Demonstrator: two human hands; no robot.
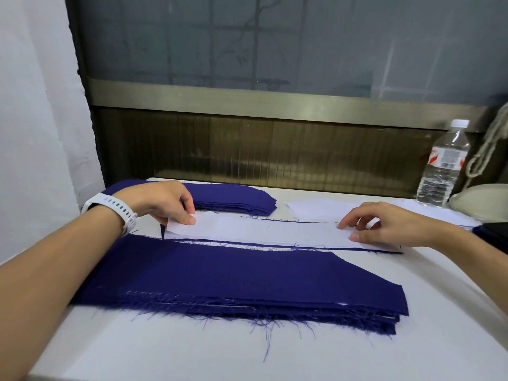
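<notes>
The white strip (261,232) lay on a thin blue strip (247,242) in the middle of the bench (275,353), and its long side ran from left to right, between the far blue pile (233,198) and the near blue pile (233,281). The left hand (165,202), with a white watch (121,210) on its wrist, pinched the left end and lifted it a little. The right hand (384,224) held the right end with its thumb and bent fingers, not far from a water bottle (442,166).
</notes>
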